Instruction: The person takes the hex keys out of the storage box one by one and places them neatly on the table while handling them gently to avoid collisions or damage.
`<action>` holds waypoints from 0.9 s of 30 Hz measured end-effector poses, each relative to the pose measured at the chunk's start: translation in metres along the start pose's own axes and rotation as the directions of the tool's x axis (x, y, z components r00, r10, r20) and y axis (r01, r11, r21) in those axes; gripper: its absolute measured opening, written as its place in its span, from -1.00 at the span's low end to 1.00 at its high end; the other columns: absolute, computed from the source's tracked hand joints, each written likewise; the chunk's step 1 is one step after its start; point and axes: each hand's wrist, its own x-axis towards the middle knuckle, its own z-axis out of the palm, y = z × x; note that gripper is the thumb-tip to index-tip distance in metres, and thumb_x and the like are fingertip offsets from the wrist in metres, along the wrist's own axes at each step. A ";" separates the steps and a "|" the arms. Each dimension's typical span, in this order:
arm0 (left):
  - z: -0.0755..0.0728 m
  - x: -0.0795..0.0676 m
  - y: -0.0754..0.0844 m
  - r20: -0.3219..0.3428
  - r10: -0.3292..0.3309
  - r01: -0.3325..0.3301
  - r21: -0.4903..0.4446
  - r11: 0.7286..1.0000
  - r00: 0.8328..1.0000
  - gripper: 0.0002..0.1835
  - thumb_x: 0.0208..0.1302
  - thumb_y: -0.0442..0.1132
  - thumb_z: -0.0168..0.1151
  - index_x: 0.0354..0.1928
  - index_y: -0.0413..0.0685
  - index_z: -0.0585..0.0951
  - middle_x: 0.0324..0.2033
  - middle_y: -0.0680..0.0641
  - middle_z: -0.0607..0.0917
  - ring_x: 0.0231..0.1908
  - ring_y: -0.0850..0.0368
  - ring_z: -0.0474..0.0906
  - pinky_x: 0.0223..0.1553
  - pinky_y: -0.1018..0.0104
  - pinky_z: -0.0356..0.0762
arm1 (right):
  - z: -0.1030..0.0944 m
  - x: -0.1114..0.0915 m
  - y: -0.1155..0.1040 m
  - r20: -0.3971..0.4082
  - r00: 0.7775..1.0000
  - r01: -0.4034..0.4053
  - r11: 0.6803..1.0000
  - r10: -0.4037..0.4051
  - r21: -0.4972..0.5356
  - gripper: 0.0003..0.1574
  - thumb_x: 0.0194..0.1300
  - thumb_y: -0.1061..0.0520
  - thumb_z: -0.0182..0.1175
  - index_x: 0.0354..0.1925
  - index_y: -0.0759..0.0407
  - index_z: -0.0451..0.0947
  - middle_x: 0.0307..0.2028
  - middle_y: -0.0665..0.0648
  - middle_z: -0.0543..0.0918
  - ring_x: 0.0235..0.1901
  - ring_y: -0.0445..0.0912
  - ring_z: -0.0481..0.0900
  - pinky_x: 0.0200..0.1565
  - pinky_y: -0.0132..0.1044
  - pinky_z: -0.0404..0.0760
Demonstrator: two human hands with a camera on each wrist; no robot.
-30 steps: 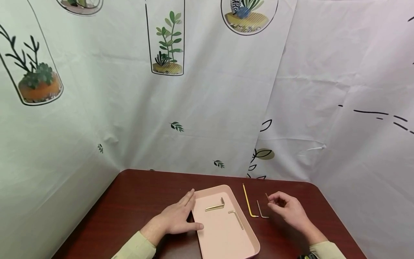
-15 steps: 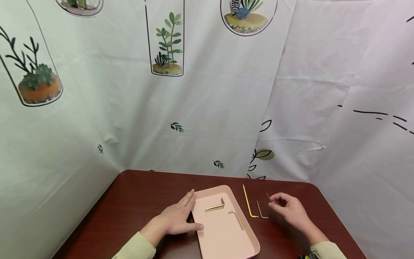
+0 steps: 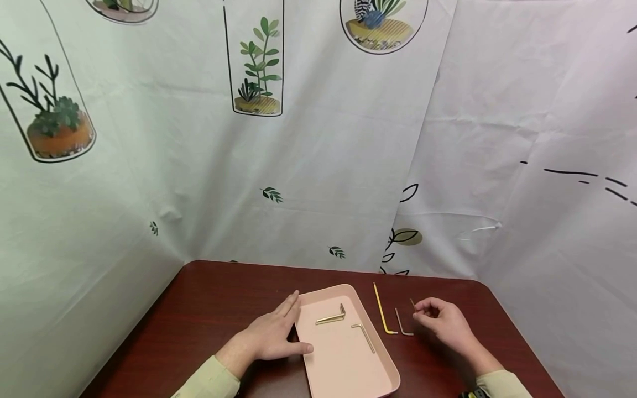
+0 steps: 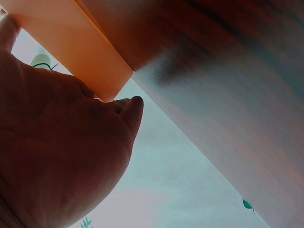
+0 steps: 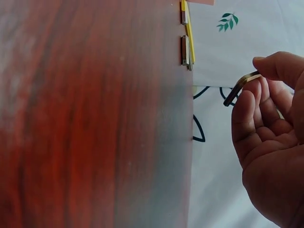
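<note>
My right hand [image 3: 445,325] pinches a short bent hex key [image 5: 243,86] between thumb and fingers, above the right side of the table. In the head view only a thin end of that key shows past the fingertips. To its left lie a grey hex key [image 3: 401,325] and a longer yellow hex key [image 3: 380,310]. My left hand [image 3: 271,335] rests along the left rim of a pink tray [image 3: 335,376], its fingers straight and thumb over the edge. Inside the tray are brass-coloured hex keys [image 3: 330,319] at the far end and another hex key [image 3: 365,338] near the right wall.
The dark red wooden table [image 3: 224,298] has rounded far corners. A white cloth [image 3: 318,166] printed with plants hangs behind it and along both sides. A dark watch [image 3: 475,393] shows at my right cuff.
My right hand has shifted very slightly to the right with the hex key. The left hand, the tray and the hex keys lying down have stayed put.
</note>
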 end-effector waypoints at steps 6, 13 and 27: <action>-0.001 0.000 0.000 0.004 -0.002 0.002 0.001 1.000 1.000 0.26 0.21 0.62 -0.01 0.62 -0.21 -0.01 0.63 -0.17 -0.10 0.57 -0.01 -0.02 0.21 -0.03 0.49 | 0.000 0.002 0.001 -0.002 1.000 -0.021 0.999 0.021 -0.037 -0.81 0.11 0.13 0.55 -0.31 0.10 0.72 -0.48 -0.11 0.63 -0.47 -0.29 0.51 -0.39 -0.36 0.47; 0.000 0.000 0.000 0.003 -0.001 0.001 0.005 1.000 1.000 0.26 0.21 0.63 -0.02 0.62 -0.21 -0.01 0.63 -0.17 -0.11 0.57 -0.02 -0.01 0.20 -0.03 0.50 | 0.000 0.002 0.000 0.028 0.997 -0.069 0.995 0.071 -0.065 -0.81 0.11 0.13 0.54 -0.31 0.09 0.71 -0.46 -0.08 0.66 -0.45 -0.26 0.55 -0.36 -0.36 0.50; 0.000 -0.001 -0.001 0.009 -0.003 0.003 -0.008 1.000 1.000 0.26 0.21 0.63 -0.03 0.63 -0.19 -0.03 0.63 -0.16 -0.10 0.57 -0.01 -0.01 0.18 -0.02 0.51 | 0.003 0.003 -0.003 0.077 0.982 -0.165 0.984 0.170 -0.060 -0.82 0.10 0.17 0.52 -0.34 0.11 0.69 -0.49 -0.03 0.65 -0.53 -0.19 0.55 -0.44 -0.33 0.51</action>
